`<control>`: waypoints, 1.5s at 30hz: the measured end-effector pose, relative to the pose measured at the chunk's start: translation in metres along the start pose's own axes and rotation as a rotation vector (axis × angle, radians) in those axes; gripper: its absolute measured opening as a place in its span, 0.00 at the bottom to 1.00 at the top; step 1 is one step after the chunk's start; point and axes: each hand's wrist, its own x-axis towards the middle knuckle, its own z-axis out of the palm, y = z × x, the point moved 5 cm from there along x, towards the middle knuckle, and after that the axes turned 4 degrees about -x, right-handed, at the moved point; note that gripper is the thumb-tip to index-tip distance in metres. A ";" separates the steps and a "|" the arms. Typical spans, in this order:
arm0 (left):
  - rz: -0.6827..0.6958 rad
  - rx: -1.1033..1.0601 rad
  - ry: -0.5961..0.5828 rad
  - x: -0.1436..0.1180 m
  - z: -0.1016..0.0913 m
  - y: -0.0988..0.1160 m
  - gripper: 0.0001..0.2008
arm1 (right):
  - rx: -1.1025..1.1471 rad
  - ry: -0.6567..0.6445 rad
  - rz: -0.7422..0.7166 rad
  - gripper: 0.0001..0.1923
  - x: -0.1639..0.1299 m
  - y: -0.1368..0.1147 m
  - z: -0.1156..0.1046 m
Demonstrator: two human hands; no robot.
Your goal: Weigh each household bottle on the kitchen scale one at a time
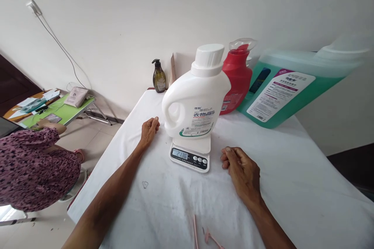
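A white detergent jug [196, 101] with a white cap stands upright on a small white kitchen scale [190, 155] whose display is lit. My left hand [149, 130] rests on the white cloth just left of the jug's handle, fingers curled, holding nothing. My right hand [241, 169] lies on the cloth to the right of the scale, fingers curled under, also holding nothing. Neither hand touches the jug or the scale.
Behind the jug stand a red bottle [236, 76], a large green jug [288, 85] and a dark pump bottle [159, 78]. Pink sticks [204, 235] lie near the table's front edge. At the left sits a person in a patterned sleeve [32, 163] by a green table [58, 111].
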 end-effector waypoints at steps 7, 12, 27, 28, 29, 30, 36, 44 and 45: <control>0.128 0.285 -0.074 -0.005 0.007 0.010 0.20 | -0.033 -0.002 0.000 0.21 -0.002 -0.006 0.000; 0.151 0.382 -0.091 -0.006 0.010 0.009 0.18 | -0.056 -0.006 0.002 0.20 -0.003 -0.009 -0.001; 0.148 0.376 -0.090 -0.004 0.010 0.008 0.18 | -0.067 -0.001 -0.045 0.19 -0.002 -0.009 -0.001; 0.148 0.370 -0.088 -0.004 0.009 0.008 0.18 | -0.068 -0.001 -0.049 0.19 -0.002 -0.009 -0.001; 0.147 0.362 -0.086 -0.004 0.009 0.009 0.19 | -0.067 -0.001 -0.050 0.19 -0.002 -0.009 0.000; 0.145 0.354 -0.084 -0.004 0.009 0.009 0.19 | -0.064 -0.001 -0.049 0.19 -0.002 -0.009 0.000; 0.113 0.309 -0.079 -0.006 0.009 0.011 0.17 | -0.037 -0.002 -0.039 0.19 -0.002 -0.010 0.000; 0.114 0.309 -0.090 -0.007 0.010 0.013 0.18 | -0.012 -0.003 -0.047 0.20 -0.004 -0.012 0.000; 0.118 0.311 -0.089 -0.007 0.010 0.013 0.18 | -0.010 -0.004 -0.047 0.20 -0.003 -0.012 0.000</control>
